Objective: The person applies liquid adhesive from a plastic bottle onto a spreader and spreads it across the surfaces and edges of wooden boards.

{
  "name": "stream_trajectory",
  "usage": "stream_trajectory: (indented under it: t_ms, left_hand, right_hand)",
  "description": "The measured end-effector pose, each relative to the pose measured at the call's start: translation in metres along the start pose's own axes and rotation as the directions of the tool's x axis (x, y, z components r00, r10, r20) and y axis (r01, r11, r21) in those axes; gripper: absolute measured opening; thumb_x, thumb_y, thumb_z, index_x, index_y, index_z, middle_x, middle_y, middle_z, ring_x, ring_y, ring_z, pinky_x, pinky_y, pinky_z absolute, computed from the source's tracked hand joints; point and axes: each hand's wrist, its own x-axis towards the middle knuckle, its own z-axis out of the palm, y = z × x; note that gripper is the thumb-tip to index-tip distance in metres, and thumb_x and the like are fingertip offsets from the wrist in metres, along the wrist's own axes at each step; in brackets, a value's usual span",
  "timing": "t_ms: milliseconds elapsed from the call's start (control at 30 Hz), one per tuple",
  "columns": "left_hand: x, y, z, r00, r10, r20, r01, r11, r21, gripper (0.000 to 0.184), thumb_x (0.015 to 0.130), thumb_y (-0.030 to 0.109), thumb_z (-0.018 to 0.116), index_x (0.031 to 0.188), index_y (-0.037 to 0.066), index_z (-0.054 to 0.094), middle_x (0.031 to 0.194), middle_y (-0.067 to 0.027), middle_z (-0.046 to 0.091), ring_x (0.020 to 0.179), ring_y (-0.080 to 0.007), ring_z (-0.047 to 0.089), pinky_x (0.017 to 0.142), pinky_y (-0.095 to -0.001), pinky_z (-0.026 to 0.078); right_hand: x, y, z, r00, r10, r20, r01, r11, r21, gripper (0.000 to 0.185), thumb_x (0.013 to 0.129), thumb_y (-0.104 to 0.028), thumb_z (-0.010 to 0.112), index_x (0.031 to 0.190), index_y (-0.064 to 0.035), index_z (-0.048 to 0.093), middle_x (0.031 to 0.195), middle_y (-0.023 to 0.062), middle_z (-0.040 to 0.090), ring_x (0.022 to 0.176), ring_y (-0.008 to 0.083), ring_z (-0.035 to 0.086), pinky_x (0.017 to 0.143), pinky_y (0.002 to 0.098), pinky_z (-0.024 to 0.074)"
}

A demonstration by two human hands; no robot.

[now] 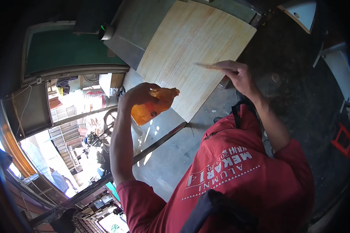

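An orange plastic bottle or bag (153, 106) with a dark mark on its side is gripped in my left hand (140, 94), its narrow end pointing right above the near-left part of a pale wooden board (190, 42). Between the fingers and thumb of my right hand (237, 73) is a thin, flat, light-brown piece (207, 66), blurred at its tip. That piece is over the board's right half; whether it touches the surface I cannot tell. Light streaks run along the board's grain.
Beneath the board is a grey-green tabletop (132, 27), with a dark cup-like object (106, 32) at its left. A dark bar (159, 143) crosses the lower left. A red plastic frame (342, 140) lies at far right. Cluttered items and a wheel (110, 118) stand left.
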Motion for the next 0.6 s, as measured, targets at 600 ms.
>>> stream_trajectory:
  t_ms: [600]
  left_hand:
    - [-0.031, -0.04, 0.124, 0.706, 0.072, -0.704, -0.604, 0.58, -0.546, 0.067, 0.08, 0.013, 0.081, 0.139, 0.003, 0.053, 0.127, -0.0099, 0.065, 0.12, -0.0186, 0.059, 0.104, -0.0347, 0.046]
  right_hand:
    - [0.034, 0.033, 0.082, 0.878, -0.312, 0.363, 0.366, 0.926, -0.089, 0.037, 0.082, 0.009, 0.056, 0.112, -0.0059, 0.072, 0.111, 0.013, 0.073, 0.106, 0.0306, 0.069, 0.09, 0.0378, 0.0543]
